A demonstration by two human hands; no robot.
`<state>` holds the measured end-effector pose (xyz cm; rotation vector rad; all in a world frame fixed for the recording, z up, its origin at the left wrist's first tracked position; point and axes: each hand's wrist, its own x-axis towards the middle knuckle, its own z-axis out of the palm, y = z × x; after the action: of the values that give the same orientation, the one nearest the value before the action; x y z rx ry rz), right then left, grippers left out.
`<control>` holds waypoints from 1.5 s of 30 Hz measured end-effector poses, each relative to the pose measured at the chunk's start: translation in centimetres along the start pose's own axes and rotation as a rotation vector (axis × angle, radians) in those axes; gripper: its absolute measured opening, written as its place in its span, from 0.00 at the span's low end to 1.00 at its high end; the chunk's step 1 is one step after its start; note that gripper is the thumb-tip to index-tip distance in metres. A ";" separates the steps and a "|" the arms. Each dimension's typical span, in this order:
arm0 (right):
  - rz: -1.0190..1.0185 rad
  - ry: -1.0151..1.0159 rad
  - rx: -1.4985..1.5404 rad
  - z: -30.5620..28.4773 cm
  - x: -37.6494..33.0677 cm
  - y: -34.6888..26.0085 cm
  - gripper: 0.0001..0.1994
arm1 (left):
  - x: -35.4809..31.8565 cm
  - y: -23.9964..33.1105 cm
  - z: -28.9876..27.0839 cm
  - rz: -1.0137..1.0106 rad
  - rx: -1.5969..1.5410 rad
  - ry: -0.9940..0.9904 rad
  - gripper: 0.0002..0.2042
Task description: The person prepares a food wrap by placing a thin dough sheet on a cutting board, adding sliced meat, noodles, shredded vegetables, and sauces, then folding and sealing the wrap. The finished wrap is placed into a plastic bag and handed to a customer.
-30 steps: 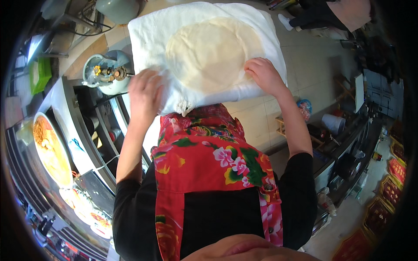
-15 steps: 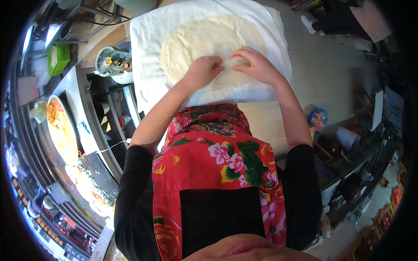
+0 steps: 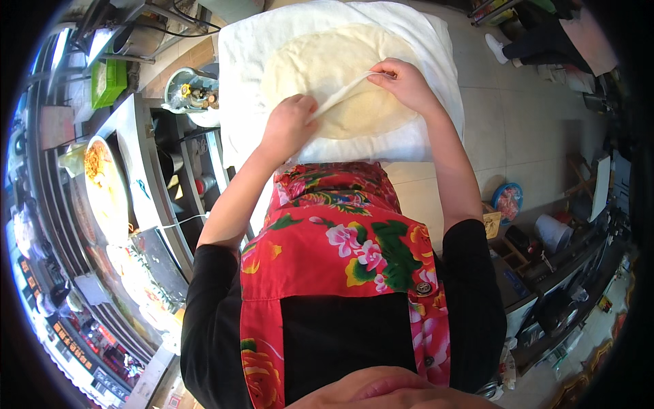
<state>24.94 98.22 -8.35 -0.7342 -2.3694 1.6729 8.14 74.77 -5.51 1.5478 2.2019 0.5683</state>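
we cannot see the far edge of the white cloth (image 3: 436,48), cut off at the top of the frame | left hand (image 3: 289,126) fingertips hidden under the lifted flatbread (image 3: 334,75) edge | person (image 3: 545,34) at upper right cut off by the rim | items at lower left too blurred to tell | lower right clutter too small to tell

Left hand (image 3: 291,124) and right hand (image 3: 402,83) pinch a thin flatbread (image 3: 340,75) on white cloth (image 3: 245,54).
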 end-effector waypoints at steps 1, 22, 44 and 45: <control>0.002 0.004 0.023 0.0 0.0 0.1 0.12 | -0.2 -0.6 -0.5 -0.077 -0.079 -0.028 0.11; -0.464 -0.127 -0.584 2.0 -7.5 -2.6 0.07 | -1.0 -1.6 -0.2 0.259 -0.113 0.159 0.07; -0.439 -0.137 -0.614 5.5 -5.6 -3.3 0.05 | -0.9 -0.5 3.3 0.296 -0.214 0.187 0.03; -0.458 -0.147 -0.629 5.5 -5.6 -3.4 0.05 | -0.9 -0.5 3.3 0.294 -0.214 0.186 0.03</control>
<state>26.67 90.09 -6.41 -0.0981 -2.9008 0.8258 9.77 74.12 -8.48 1.7720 1.9705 1.0399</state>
